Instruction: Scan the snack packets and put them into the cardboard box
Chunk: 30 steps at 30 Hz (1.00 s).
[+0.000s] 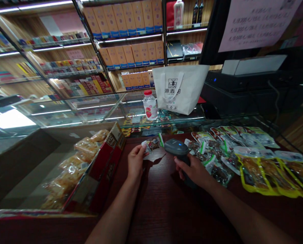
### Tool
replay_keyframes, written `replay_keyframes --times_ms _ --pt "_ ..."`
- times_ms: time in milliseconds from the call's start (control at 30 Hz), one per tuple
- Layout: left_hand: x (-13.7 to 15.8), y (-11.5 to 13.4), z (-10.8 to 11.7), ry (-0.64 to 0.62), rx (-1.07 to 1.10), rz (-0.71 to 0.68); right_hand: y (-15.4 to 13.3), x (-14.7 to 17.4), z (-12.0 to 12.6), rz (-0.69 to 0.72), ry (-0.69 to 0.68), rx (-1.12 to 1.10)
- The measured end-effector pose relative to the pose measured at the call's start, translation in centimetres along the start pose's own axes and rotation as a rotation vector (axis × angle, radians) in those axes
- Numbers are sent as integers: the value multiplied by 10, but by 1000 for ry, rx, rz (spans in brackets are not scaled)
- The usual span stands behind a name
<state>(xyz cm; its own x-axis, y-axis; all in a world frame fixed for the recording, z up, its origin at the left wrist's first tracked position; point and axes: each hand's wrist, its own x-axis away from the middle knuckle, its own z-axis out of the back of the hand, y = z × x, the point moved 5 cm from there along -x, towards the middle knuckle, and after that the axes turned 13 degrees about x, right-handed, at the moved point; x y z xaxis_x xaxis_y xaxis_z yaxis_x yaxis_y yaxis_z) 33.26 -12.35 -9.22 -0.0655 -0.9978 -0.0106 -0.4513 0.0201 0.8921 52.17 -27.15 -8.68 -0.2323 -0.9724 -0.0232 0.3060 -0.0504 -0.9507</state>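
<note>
My left hand (136, 162) pinches the left end of a small clear snack packet (154, 143) that has a green strip at its right end. Wrapped around the handle of a dark barcode scanner (176, 147) is my right hand (188, 168). The scanner's head points left toward the packet, a short gap apart, and a blue light shows on its top. To the right of the scanner lies a pile of similar clear packets (218, 169) with green strips. Yellow-edged snack packs (272, 173) lie beyond them at the right.
An open cardboard box (103, 169) with wrapped bread-like packs (72, 169) stands at the left on the dark wooden counter (156, 210). A strawberry-labelled bottle (150, 105) and a white paper bag (181, 89) stand on the glass case behind. A monitor (212, 37) rises at the right.
</note>
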Motion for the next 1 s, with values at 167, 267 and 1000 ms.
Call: replay_keyframes --times_ms 167,267,1000 --pt "2 1 -1 -6 -5 -20 -5 0 1 -3 1 9" --pt "1 1 -1 -6 -5 -23 -6 0 2 -1 4 13" --pt "-43 12 67 430 96 54 3 -6 6 46 33 -94"
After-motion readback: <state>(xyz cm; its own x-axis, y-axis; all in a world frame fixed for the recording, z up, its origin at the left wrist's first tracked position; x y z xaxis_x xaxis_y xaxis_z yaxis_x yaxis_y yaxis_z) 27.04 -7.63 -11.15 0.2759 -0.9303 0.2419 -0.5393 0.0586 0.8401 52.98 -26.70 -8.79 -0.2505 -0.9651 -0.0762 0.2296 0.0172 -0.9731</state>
